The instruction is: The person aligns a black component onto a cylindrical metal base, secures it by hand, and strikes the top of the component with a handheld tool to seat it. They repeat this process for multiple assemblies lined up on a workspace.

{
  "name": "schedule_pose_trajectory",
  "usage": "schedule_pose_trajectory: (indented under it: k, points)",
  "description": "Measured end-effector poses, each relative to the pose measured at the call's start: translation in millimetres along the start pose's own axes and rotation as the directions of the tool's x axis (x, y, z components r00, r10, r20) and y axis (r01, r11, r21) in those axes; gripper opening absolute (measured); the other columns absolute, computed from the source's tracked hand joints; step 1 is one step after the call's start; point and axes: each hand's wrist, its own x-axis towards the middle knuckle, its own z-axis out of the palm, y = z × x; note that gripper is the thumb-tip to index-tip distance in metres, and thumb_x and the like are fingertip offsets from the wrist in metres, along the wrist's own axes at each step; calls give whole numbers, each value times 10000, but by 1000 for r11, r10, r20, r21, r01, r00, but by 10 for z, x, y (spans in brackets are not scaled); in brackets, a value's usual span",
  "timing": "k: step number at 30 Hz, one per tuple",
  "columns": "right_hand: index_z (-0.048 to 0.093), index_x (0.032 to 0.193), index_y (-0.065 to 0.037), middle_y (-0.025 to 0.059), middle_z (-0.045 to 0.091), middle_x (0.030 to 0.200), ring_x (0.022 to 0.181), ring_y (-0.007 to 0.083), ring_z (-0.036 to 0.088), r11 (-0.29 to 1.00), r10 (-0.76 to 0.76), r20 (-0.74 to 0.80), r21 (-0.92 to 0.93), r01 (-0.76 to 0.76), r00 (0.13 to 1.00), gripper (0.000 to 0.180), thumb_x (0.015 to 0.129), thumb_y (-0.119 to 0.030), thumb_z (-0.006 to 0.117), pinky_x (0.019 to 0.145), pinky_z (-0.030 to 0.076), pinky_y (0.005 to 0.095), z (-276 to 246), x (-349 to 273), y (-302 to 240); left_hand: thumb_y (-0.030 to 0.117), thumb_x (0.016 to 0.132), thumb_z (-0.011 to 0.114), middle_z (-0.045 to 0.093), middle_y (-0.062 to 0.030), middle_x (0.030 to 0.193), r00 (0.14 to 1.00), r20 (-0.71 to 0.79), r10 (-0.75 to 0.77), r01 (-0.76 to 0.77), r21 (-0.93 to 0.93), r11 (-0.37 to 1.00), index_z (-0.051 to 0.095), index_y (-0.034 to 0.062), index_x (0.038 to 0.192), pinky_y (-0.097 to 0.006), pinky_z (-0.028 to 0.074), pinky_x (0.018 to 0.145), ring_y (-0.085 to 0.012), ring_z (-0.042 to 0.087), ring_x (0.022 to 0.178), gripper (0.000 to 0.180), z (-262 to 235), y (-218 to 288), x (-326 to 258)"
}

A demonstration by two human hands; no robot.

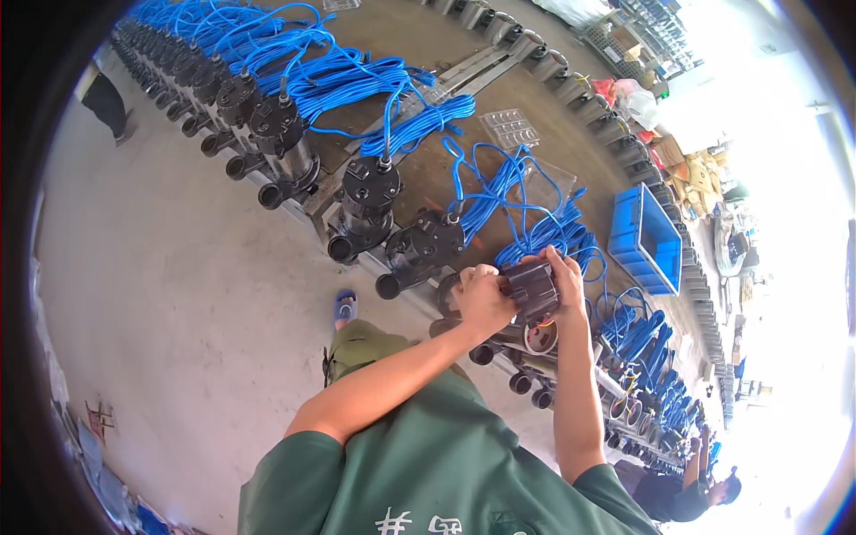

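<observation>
Bench [526, 96]: brown-topped, under and beyond the grip.
Blue crate [623, 248]: right of the grip and farther off, well apart from it.
Black-topped pump [428, 239]: left of the grip, near; its cap is seated.
Uncapped steel cylinder [515, 336]: just below the grip in view, near both hands; mouth turned up toward the wearer, body running away to the left.
Blue cable bundle [563, 234]: just beyond the grip.
Left hand [486, 301]: on the housing's left side, fingers curled in against it.
Right hand [565, 278]: on the right side, fingers wrapped over the far edge; neither hand is nearer, both touch.
Dark ribbed housing [535, 290]: held between the two hands, above the cylinder's mouth; ribbed face toward the wearer, tilted; blocky, long axis unclear; underside hidden.
Coloured wires [546, 324]: between housing and cylinder mouth; their ends cannot be made out.
</observation>
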Motion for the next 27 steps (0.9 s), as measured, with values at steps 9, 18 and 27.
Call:
schedule_pose_trajectory:
  k: [9, 18, 27]
  points:
    - [630, 913, -14, 193, 766, 903, 776, 223, 744, 987, -127, 23, -97, 129, 992, 285, 1069, -247, 579, 706, 606, 328, -141, 52, 129, 207, 654, 836, 569, -65, 997, 961, 36, 274, -275, 29, 961, 691, 79, 709, -440, 447, 877, -289, 583, 1042, 201, -94, -70, 69]
    - [639, 937, -19, 192, 756, 936, 824, 254, 751, 994, -46, -62, 97, 52, 997, 249, 1047, -242, 611, 739, 624, 361, -199, -37, 188, 123, 643, 829, 623, -80, 1148, 924, -9, 382, -380, 90, 921, 722, 82, 918, -464, 466, 930, -324, 593, 1128, 297, -177, -75, -23]
    - [642, 944, -28, 183, 767, 922, 761, 193, 732, 1000, -21, -28, 12, 22, 999, 275, 1057, -274, 601, 712, 601, 298, -189, -56, 130, 186, 651, 846, 622, -84, 1209, 870, 147, 471, -492, 183, 851, 740, 42, 887, -476, 429, 975, -299, 507, 1258, 295, -199, -119, 106]
